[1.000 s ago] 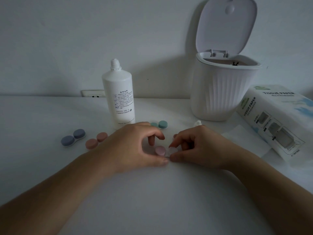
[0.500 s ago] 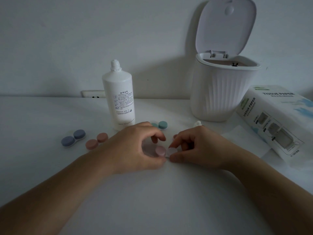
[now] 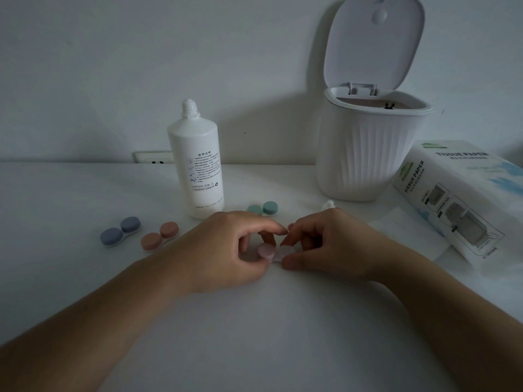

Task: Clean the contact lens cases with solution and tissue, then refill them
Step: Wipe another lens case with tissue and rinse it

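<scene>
A pale pink contact lens case (image 3: 267,253) lies on the white table between my hands. My left hand (image 3: 226,247) pinches its left cap with thumb and fingers. My right hand (image 3: 325,244) pinches the case's right side, which is partly hidden by the fingers. The white solution bottle (image 3: 196,168) stands uncapped behind my left hand. Its small white cap (image 3: 329,204) lies just beyond my right hand. A flat sheet of tissue (image 3: 407,230) lies to the right of my right hand.
A blue case (image 3: 120,232), an orange case (image 3: 160,237) and a green case (image 3: 263,208) lie on the table. A white ribbed bin (image 3: 362,154) with its lid up stands at the back right. A tissue paper pack (image 3: 464,199) lies at the right edge.
Both hands stay on the pink case. My left fingers have shifted slightly around the left cap, and the case has tilted a little.
</scene>
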A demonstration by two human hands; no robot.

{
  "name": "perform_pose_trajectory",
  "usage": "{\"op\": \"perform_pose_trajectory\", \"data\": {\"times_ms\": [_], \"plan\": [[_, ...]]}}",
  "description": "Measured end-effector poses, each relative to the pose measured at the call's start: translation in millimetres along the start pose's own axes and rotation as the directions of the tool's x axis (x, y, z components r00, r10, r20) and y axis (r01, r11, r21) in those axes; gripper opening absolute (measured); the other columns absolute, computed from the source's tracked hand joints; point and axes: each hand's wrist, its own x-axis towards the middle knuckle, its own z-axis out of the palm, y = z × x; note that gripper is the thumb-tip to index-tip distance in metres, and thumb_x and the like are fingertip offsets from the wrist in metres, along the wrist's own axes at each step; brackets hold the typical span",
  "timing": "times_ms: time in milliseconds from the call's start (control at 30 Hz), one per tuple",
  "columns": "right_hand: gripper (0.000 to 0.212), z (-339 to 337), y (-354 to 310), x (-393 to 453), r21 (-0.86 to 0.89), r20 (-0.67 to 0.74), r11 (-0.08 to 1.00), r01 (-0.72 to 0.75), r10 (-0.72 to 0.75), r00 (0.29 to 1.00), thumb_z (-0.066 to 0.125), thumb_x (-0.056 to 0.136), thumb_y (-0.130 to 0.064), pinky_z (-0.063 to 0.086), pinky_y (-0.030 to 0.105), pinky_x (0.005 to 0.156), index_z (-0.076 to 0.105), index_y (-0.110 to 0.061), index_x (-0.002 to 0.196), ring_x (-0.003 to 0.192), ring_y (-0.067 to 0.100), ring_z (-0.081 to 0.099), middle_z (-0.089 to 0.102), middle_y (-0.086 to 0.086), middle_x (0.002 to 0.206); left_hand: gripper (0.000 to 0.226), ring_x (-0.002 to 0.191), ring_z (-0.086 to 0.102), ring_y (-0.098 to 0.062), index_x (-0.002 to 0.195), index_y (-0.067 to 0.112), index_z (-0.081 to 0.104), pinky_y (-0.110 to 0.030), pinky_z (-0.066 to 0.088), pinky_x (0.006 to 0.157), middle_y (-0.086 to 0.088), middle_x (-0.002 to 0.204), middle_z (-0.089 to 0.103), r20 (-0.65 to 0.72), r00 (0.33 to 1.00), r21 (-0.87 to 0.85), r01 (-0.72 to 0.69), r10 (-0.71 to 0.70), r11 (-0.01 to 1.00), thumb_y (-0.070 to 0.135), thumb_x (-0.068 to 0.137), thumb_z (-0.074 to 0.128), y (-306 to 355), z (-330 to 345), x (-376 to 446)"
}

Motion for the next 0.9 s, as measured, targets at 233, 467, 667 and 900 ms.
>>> {"op": "perform_pose_trajectory", "data": {"times_ms": [233, 467, 667, 900], "plan": [[0.016, 1.4, 0.3, 1.0, 0.009, 0.011, 1.000, -0.024, 0.024, 1.000, 0.084, 0.073, -0.042, 0.053, 0.048, 0.095, 0.069, -0.037, 0.077, 0.050, -0.001, 0.049, 0.056, -0.021, 0.053, 0.036, 0.065, 0.055, -0.008, 0.106, 0.041, 0.073, -0.016, 0.036, 0.056, 0.027, 0.086, 0.059, -0.047, 0.999, 0.005, 0.001, -0.001, 1.000, 0.056, 0.073, 0.070, -1.1, -0.5, 3.4], [0.015, -0.2, 3.0, 1.1, 0.003, 0.019, 1.000, 0.012, -0.012, 1.000, 0.084, 0.074, -0.040, 0.051, 0.025, 0.064, 0.074, -0.033, 0.083, 0.050, -0.002, 0.049, 0.056, -0.022, 0.054, 0.013, 0.057, 0.049, -0.010, 0.098, 0.030, 0.075, -0.014, 0.039, 0.055, 0.022, 0.085, 0.064, -0.167, 0.986, -0.196, -0.023, -0.010, 0.980, 0.036, 0.087, 0.078, 1.3, -3.0, 5.0], [0.017, -0.4, 5.0, 2.5, -0.005, 0.026, 1.000, -0.004, 0.005, 1.000, 0.083, 0.074, -0.039, 0.052, 0.050, 0.098, 0.076, -0.029, 0.085, 0.071, 0.017, 0.067, 0.055, -0.023, 0.053, 0.020, 0.054, 0.050, -0.010, 0.081, 0.030, 0.068, -0.033, 0.043, 0.055, 0.000, 0.065, 0.064, -0.263, 0.936, -0.263, 0.164, -0.234, 0.951, 0.039, 0.076, 0.084, -6.2, -9.0, 8.2], [0.017, 1.3, 9.5, 4.5, -0.002, 0.019, 1.000, -0.002, 0.002, 1.000, 0.083, 0.074, -0.039, 0.052, 0.052, 0.098, 0.076, -0.030, 0.086, 0.066, 0.016, 0.065, 0.055, -0.020, 0.053, 0.046, 0.061, 0.060, -0.010, 0.085, 0.042, 0.068, -0.053, 0.058, 0.076, 0.014, 0.063, 0.063, -0.078, 0.915, -0.071, 0.392, -0.396, 0.917, 0.073, 0.052, 0.067, -6.1, -9.5, 6.7]]}}
